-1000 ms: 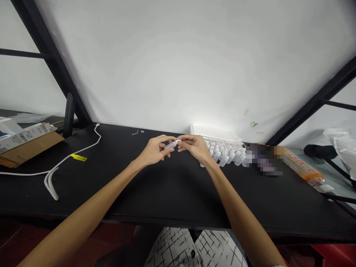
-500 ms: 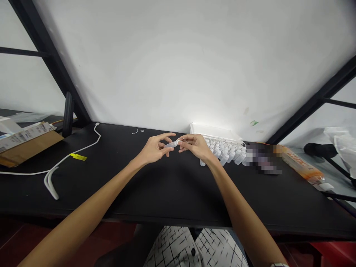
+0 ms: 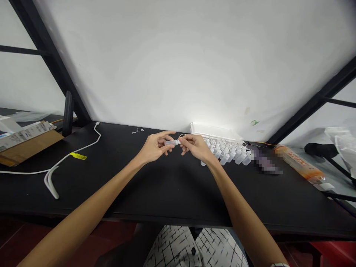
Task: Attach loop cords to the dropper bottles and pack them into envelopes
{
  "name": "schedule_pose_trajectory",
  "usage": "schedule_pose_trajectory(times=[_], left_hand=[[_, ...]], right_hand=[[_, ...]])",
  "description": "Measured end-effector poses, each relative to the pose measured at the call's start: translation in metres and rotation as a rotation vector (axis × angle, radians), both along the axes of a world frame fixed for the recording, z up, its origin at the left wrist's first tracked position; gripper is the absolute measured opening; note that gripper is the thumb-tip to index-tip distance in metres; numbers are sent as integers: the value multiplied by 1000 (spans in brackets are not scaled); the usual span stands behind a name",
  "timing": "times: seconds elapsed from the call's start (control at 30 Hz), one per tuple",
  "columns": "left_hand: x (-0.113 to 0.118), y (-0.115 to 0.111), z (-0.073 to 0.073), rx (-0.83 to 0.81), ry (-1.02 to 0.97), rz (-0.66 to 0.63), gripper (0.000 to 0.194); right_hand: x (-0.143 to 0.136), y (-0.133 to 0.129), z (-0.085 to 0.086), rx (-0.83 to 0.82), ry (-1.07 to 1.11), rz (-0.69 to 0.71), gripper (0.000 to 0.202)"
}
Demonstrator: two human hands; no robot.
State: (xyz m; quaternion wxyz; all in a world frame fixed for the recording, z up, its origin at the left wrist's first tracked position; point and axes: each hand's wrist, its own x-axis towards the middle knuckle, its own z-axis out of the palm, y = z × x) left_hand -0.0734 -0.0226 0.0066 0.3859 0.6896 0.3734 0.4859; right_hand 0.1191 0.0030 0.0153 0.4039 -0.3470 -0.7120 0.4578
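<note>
Above the black table, my left hand (image 3: 156, 147) holds a small translucent plastic bottle (image 3: 170, 142) between thumb and fingers, its body lying nearly level. My right hand (image 3: 196, 145) pinches the white cap end of the same bottle. A thin white string (image 3: 182, 135) loops up from that end by the right fingertips. Just right of and partly behind my right hand, several similar small bottles (image 3: 229, 154) lie close together with white caps and strings.
A white flat stack (image 3: 215, 131) stands against the wall behind the bottles. On the left are a white cable (image 3: 83, 149) with a yellow tag (image 3: 79, 156) and a cardboard box (image 3: 30, 142). An orange-and-clear package (image 3: 302, 165) lies at the right. String scraps (image 3: 135, 131) lie near the back edge.
The bottle has turned slightly more level between my hands. My right fingers have closed in on its cap end, and the string loop has shifted slightly.
</note>
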Motion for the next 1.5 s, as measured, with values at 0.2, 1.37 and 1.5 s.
schedule_pose_trajectory(times=[0.2,1.37,1.5], left_hand=[[4,0,-6,26,27,34,48],[5,-2,-6,150,146,93,38],[1,3,-7,18,200,-59,36]], right_hand=[[-5,1,-5,76,-189,-132,59],[0,-3,-1,89,-64,-44,37],[-1,-2,-2,97,3,4,34]])
